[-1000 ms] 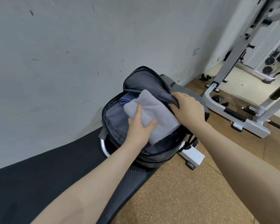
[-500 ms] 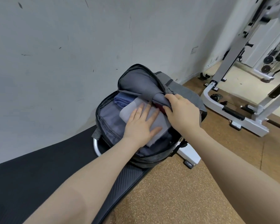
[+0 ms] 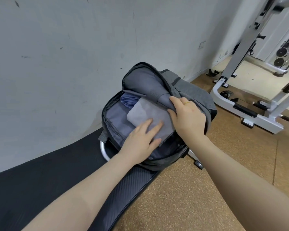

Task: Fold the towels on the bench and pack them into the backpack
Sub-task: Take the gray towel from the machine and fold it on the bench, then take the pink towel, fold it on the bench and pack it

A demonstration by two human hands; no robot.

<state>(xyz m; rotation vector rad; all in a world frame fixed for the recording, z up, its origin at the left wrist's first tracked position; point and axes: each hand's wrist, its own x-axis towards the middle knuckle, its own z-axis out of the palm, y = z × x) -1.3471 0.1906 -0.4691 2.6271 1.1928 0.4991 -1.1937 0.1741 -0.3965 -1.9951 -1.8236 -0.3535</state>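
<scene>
A dark grey backpack lies unzipped at the far end of the black bench. Inside its main compartment sits a folded light grey towel, and a folded blue towel lies behind it. My left hand lies flat on the grey towel with straight fingers, pressing it down into the bag. My right hand grips the edge of the backpack's front flap and holds the opening apart. The towel's right end is hidden under that hand.
A grey wall runs close behind the bench and bag. A white gym machine frame stands on the cork floor to the right, with weight plates further back.
My left hand went from grasping the grey towel to lying flat on it, and the towel has sunk deeper into the backpack. My right hand kept its hold on the flap.
</scene>
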